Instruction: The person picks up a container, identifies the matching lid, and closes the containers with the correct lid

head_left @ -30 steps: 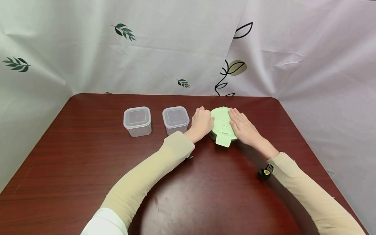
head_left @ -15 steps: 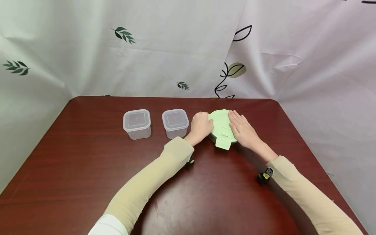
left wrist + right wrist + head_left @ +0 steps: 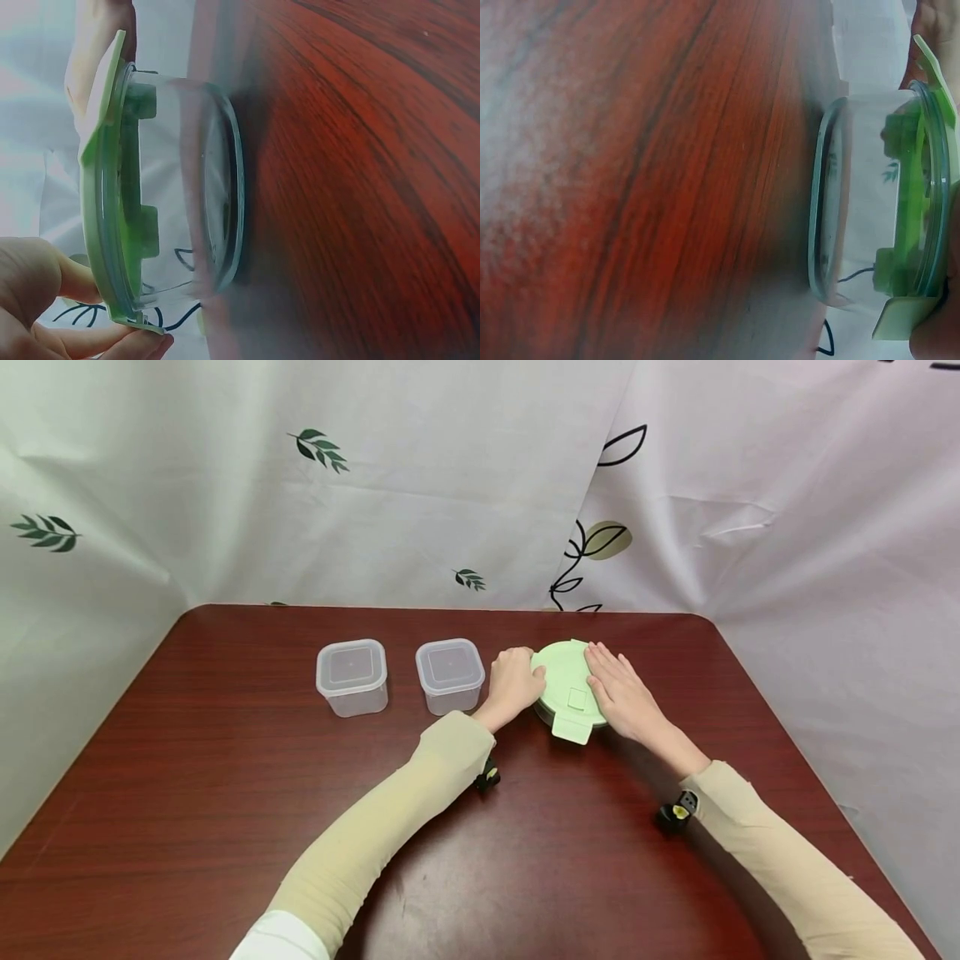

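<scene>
A round glass food container (image 3: pixel 176 180) with a light green lid (image 3: pixel 561 670) stands on the table. My left hand (image 3: pixel 514 681) pinches the lid's left edge; in the left wrist view the thumb is on top and fingers touch a side flap (image 3: pixel 139 324). My right hand (image 3: pixel 624 693) lies flat, fingers straight, on the right part of the lid. The front flap (image 3: pixel 572 727) sticks outward from the rim. In the right wrist view another flap (image 3: pixel 898 319) points down beside the glass, near my right hand.
Two clear plastic boxes with lids, one at far left (image 3: pixel 352 677) and one nearer my left hand (image 3: pixel 451 675), stand on the dark red wooden table (image 3: pixel 187 760). A pale leaf-printed cloth (image 3: pixel 405 510) hangs behind the table's back edge.
</scene>
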A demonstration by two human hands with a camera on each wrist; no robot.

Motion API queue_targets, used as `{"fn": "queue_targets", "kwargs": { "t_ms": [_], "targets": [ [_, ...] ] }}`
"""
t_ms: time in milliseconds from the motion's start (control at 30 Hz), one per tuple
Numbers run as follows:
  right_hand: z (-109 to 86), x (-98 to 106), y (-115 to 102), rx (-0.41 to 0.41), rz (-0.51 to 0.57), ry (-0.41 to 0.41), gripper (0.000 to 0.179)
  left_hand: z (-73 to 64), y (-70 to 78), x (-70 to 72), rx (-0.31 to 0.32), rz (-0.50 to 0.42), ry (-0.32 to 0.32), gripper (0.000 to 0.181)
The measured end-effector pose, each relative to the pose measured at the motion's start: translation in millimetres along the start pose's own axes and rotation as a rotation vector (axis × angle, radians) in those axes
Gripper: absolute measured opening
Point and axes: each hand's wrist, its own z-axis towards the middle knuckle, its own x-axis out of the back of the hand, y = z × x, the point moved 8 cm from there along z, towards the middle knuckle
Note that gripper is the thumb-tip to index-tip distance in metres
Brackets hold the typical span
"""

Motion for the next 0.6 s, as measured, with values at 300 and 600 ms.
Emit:
{"fn": "queue_targets", "kwargs": {
  "t_ms": [300,600],
  "targets": [
    [-0.4,-0.3,-0.7,-0.007,0.005,-0.008,0.051,-1.7,-1.6,-3.0,0.028,-0.059,-0.027,0.037],
    [-1.0,1.3,-0.7,-0.008,-0.002,-0.023,0.051,0.0,1.7,-5.3,0.003,0.000,-0.046,0.040]
  ]
}}
